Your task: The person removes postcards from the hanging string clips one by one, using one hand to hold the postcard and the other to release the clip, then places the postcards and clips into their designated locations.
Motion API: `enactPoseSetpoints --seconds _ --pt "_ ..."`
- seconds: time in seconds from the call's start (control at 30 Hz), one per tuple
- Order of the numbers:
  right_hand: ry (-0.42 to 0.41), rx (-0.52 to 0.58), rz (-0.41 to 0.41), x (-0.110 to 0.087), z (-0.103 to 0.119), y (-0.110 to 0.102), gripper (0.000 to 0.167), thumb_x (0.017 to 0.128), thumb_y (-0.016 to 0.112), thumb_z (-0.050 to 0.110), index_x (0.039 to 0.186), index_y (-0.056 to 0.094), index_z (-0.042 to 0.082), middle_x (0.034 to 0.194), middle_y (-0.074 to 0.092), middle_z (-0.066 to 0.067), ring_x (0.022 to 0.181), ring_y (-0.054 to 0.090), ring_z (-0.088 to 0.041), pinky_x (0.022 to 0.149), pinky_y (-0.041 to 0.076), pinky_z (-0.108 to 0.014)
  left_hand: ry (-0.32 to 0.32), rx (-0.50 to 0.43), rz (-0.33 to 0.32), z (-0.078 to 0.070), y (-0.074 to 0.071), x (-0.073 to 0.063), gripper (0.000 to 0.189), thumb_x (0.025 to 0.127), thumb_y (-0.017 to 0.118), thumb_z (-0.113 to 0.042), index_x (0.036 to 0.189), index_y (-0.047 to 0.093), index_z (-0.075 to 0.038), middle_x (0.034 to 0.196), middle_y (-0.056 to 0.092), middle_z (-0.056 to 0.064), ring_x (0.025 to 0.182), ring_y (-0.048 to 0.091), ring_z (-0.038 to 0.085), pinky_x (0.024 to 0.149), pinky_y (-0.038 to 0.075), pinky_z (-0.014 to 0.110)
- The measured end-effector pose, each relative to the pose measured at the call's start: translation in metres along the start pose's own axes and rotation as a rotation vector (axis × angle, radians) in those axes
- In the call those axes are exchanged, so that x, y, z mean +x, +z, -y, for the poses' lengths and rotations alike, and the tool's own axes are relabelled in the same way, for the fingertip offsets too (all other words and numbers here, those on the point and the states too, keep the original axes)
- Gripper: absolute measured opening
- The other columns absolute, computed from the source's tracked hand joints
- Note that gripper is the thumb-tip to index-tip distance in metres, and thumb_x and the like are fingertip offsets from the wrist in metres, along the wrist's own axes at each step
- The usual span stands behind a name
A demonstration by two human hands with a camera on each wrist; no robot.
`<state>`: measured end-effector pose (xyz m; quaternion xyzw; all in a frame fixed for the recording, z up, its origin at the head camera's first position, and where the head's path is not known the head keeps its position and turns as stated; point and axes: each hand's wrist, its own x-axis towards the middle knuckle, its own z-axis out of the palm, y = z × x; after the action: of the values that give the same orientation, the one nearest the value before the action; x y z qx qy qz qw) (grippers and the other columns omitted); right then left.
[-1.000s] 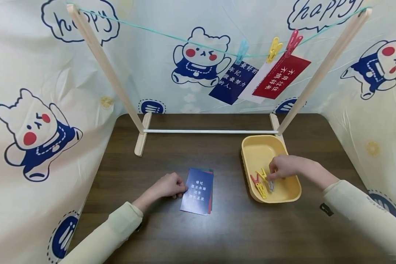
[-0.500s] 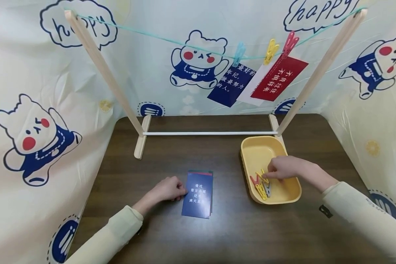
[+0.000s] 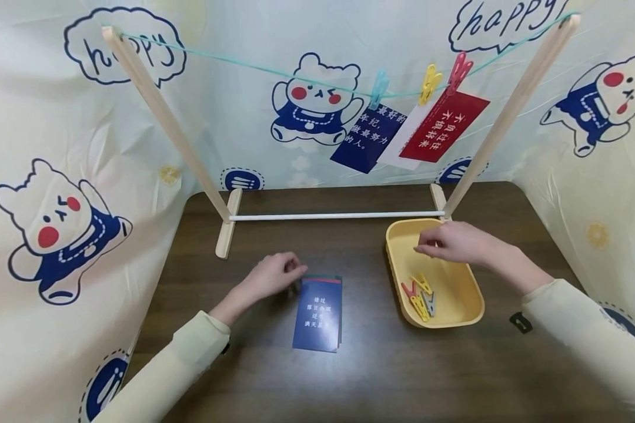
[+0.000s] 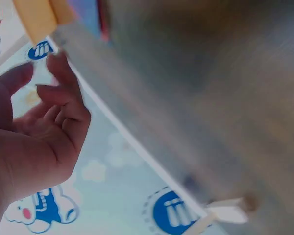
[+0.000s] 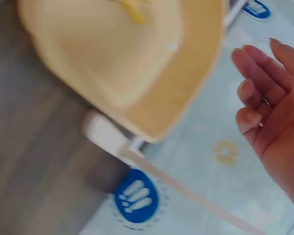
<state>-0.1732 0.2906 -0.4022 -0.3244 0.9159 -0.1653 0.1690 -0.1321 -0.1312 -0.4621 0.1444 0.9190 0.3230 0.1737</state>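
My left hand hovers just off the upper left corner of a small stack of cards, its thumb and fingers apart and nothing between them. A dark blue card with white writing lies on top, with red and green edges peeking out beneath. Over the far part of the yellow basket hangs my right hand; in the right wrist view its loosely bent fingers hold nothing. Several clothespins lie in the basket, among them a yellow clothespin and a grey clothespin.
A wooden frame with a left post and a right post carries a teal string. From it hang a blue card, a white card and a red card, on blue, yellow and pink clothespins. A white rod joins the feet.
My right hand has risen from the clothespins and moved toward the basket's far side. The left hand has left the cards' left edge, shifted forward and spread its fingers.
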Motion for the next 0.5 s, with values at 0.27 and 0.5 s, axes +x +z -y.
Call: enactPoseSetpoints --seconds 0.27,0.5 --pt "-0.147 -0.095 -0.189 0.019 0.035 -0.06 0.009 0.099 0.072 0.022 0.105 0.077 0.017 0.092 0.074 0.006 0.076 0.064 -0.009 0.071 0.058 -0.032 0.269 -0.106 -0.246 -0.04 -0.031 0.041 0.02 0.106 0.063 -0.025 0.113 0.073 -0.009 0.093 0.071 0.002 0.079 0.062 0.017 0.071 0.052 0.032" --pt "-0.233 -0.153 -0.407 0.032 0.066 -0.115 0.015 0.097 0.075 0.019 0.111 0.076 0.013 0.1 0.075 -0.002 0.088 0.069 -0.017 0.077 0.062 -0.04 0.418 -0.141 -0.402 -0.081 -0.062 0.067 0.015 0.105 0.064 -0.015 0.112 0.073 -0.005 0.093 0.069 0.008 0.077 0.063 0.021 0.072 0.053 0.034"
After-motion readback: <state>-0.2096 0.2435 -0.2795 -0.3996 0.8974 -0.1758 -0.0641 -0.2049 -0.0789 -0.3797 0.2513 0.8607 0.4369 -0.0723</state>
